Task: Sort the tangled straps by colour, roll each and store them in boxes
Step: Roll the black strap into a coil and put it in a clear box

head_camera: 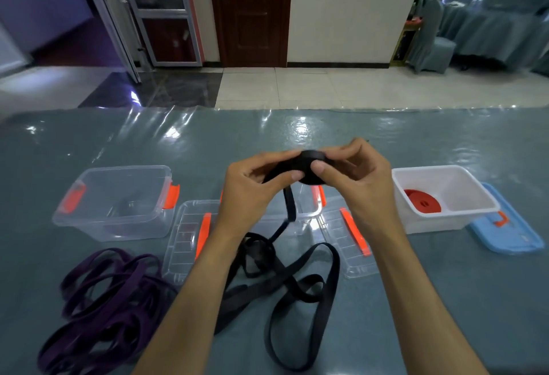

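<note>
Red strap roll (423, 201) in white box (463, 220)

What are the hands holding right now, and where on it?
Both hands hold the black strap at its rolled-up end: the left hand and the right hand pinch the roll between thumb and fingers; the loose length hangs to the table.

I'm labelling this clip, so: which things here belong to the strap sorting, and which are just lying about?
Job:
black strap, part rolled in left hand and right hand
purple straps
red roll in white box
clear box

Lying about:
clear lids
blue lid
covered chair
</note>
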